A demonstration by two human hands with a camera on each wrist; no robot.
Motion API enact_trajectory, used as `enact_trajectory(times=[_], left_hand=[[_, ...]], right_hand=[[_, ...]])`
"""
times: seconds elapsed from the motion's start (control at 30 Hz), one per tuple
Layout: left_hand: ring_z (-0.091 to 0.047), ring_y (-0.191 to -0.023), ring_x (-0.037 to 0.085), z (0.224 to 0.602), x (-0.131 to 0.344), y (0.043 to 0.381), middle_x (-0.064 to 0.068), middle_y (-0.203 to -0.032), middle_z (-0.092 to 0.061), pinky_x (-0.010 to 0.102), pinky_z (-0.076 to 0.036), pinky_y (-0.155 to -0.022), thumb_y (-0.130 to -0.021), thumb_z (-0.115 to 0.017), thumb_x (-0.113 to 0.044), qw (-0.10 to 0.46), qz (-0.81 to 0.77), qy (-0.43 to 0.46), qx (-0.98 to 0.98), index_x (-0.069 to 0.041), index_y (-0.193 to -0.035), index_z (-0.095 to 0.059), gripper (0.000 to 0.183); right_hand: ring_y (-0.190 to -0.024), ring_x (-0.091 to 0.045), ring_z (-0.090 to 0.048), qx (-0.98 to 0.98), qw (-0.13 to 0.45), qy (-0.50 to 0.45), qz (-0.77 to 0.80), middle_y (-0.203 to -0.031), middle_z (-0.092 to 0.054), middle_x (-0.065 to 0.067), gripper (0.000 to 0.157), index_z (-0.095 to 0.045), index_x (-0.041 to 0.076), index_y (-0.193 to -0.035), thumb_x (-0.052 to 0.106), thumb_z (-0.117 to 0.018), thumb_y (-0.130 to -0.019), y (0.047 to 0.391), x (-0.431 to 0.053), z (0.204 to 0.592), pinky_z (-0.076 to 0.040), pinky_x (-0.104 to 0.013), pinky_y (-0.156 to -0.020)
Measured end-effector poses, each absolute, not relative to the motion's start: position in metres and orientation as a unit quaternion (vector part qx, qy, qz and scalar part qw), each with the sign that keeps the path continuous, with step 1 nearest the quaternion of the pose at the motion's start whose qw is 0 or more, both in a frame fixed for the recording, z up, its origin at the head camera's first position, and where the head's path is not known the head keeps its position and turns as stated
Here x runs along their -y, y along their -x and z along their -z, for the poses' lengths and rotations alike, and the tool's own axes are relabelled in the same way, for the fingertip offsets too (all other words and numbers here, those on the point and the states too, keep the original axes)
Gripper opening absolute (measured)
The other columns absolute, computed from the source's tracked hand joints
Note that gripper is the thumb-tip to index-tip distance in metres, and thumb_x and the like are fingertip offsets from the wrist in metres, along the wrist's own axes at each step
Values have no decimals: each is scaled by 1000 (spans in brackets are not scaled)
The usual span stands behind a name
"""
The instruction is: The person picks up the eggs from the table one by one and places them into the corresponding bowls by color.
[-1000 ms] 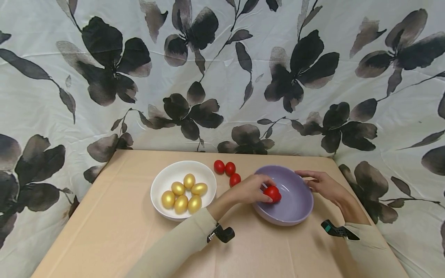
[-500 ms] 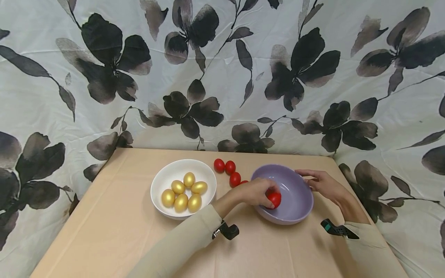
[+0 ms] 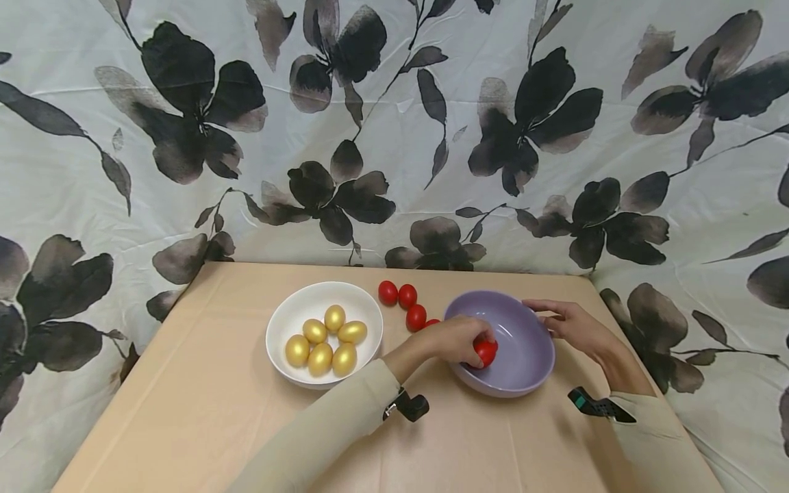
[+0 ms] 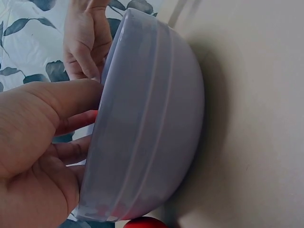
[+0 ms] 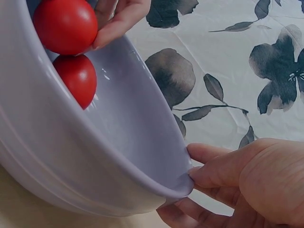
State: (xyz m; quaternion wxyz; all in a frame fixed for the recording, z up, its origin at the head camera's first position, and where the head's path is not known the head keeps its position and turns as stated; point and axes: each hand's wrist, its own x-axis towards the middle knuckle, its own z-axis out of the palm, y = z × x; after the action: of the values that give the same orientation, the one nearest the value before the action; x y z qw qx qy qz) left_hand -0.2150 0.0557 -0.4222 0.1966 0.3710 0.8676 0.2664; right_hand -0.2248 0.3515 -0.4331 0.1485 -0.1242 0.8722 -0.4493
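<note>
My left hand (image 3: pixel 459 340) reaches over the near-left rim of the purple bowl (image 3: pixel 524 356), its fingers curled about a red egg (image 3: pixel 485 353) inside. In the right wrist view that red egg (image 5: pixel 65 24) sits against the fingertips, and a second red egg (image 5: pixel 76 80) lies just below it. Red shows between the fingers in the left wrist view, where most of the egg is hidden by the bowl wall. At the opposite side, my right hand (image 3: pixel 576 329) holds the bowl's rim between thumb and fingers (image 5: pixel 209 173).
A white bowl (image 3: pixel 276 342) with several gold eggs (image 3: pixel 320 359) stands to the left. Several red eggs (image 3: pixel 407 296) lie on the tan table (image 3: pixel 185 383) between the bowls, one partly behind my left hand. Floral cloth (image 3: pixel 431 137) hangs behind the table.
My left hand has shifted slightly right and drawn its fingers in around the red egg, uncovering part of another on the table. The right hand stays at the rim.
</note>
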Motion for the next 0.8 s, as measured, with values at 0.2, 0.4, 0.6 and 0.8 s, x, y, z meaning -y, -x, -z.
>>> enact_trajectory(times=[0.2,0.4,0.6,0.8], left_hand=[[-55,-101,9,428,-61,220,-4,-111,-65,15,-51,-82,-85,-82,-16,196,-243,-377,-872,-15,-123,-67,40],[-54,-99,8,428,-63,222,-4,-109,-64,15,-50,-81,-85,-82,-15,197,-227,-382,-874,-15,-122,-67,40],[-54,-99,9,426,-64,221,-3,-110,-65,15,-51,-79,-86,-81,-14,193,-201,-386,-879,-13,-124,-67,41],[-58,-108,13,425,-61,224,3,-123,-67,16,-52,-89,-86,-79,-8,193,-229,-396,-868,-10,-130,-66,45]], right_hand=[[-130,-50,-53,-872,148,127,449,-153,-43,-28,47,-50,6,-149,3,-51,-103,227,-353,434,-57,-50,-94],[-130,-50,-53,-872,148,128,449,-153,-42,-28,46,-50,5,-149,3,-51,-103,230,-353,435,-58,-49,-93],[-129,-51,-52,-871,145,132,451,-153,-42,-29,46,-50,4,-149,3,-51,-103,232,-353,434,-57,-50,-94],[-131,-53,-50,-873,149,132,446,-153,-41,-29,46,-48,4,-150,3,-51,-103,231,-352,432,-56,-52,-95]])
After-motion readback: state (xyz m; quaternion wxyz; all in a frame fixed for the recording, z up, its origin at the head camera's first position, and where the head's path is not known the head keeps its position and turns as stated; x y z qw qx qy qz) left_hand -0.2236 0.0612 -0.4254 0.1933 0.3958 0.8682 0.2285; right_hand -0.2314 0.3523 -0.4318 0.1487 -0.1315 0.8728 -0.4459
